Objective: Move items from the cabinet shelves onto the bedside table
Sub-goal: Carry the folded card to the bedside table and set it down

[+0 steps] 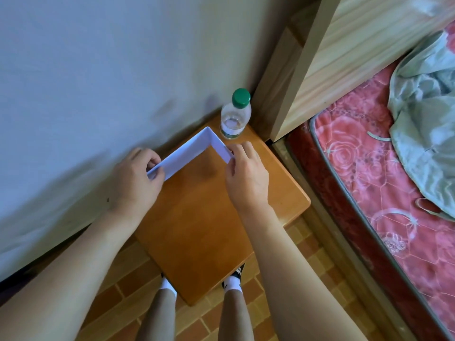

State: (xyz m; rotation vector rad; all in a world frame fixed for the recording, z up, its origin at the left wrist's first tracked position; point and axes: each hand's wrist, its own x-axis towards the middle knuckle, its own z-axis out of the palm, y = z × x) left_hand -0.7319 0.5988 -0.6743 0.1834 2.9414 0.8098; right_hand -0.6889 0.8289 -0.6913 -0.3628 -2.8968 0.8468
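Observation:
A white L-shaped folded piece (194, 148), like a bent card or frame, stands on edge at the far corner of the orange-brown bedside table (211, 217). My left hand (135, 180) pinches its left end close to the wall. At the other end, my right hand (246, 175) grips the piece with its fingertips. A clear plastic bottle (235, 116) with a green cap stands upright on the table's far corner, just behind the white piece's bend.
A pale wall (98, 82) runs along the table's left side. A wooden bed frame (344, 57) and a mattress with a pink floral cover (381, 180) lie to the right, with a green cloth (426, 107) on it. Brick-pattern floor tiles and my feet show below.

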